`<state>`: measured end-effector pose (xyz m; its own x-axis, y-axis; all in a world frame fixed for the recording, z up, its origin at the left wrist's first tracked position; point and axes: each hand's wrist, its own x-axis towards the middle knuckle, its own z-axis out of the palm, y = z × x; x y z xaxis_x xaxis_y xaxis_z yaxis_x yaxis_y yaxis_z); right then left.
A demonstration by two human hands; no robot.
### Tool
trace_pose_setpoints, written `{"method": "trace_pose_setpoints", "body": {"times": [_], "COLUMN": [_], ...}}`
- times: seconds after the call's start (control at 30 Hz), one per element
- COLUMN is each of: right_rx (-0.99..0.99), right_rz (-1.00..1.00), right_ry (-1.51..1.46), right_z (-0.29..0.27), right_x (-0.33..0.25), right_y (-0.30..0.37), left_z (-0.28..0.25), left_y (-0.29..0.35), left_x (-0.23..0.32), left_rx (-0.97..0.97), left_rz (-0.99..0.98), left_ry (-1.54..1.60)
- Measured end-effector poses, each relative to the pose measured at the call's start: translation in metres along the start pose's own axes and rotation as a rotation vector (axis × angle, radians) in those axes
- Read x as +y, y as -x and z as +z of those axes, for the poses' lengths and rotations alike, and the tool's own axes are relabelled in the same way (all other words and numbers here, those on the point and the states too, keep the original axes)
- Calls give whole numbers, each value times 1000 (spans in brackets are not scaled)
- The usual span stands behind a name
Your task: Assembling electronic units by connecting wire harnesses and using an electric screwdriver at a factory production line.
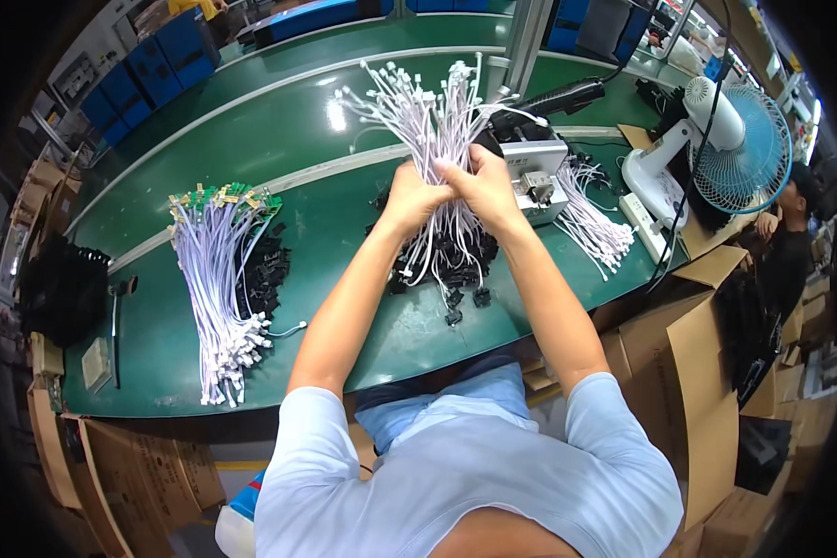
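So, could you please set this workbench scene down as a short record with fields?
left hand: closed round the bundle of white cables, held upright above the bench
right hand: gripping the same bundle, touching the left hand
under the hands: pile of small black parts
left side: white cables with green boards at one end, laid flat
right side: loose white cables beside a grey fixture
surface: green bench
far right: white fan
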<state>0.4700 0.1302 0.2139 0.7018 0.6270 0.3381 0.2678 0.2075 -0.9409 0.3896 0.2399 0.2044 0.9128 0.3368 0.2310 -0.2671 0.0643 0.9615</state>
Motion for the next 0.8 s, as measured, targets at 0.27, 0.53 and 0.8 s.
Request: {"method": "trace_pose_setpoints", "body": {"times": [0.27, 0.53, 0.8], "right_rx": [-99, 6, 255], "right_rz": [129, 12, -198], "right_ry": [-294, -39, 119], "right_z": [-8, 1, 15], "right_x": [-2, -5, -24], "right_y": [4, 15, 16], "left_z": [-17, -18, -7], "left_y": [0, 4, 12], "left_x": [-10, -5, 9], "left_rx": [-33, -119, -4], "left_rz": [-55, -133, -38], "left_ry": [335, 409, 398]}}
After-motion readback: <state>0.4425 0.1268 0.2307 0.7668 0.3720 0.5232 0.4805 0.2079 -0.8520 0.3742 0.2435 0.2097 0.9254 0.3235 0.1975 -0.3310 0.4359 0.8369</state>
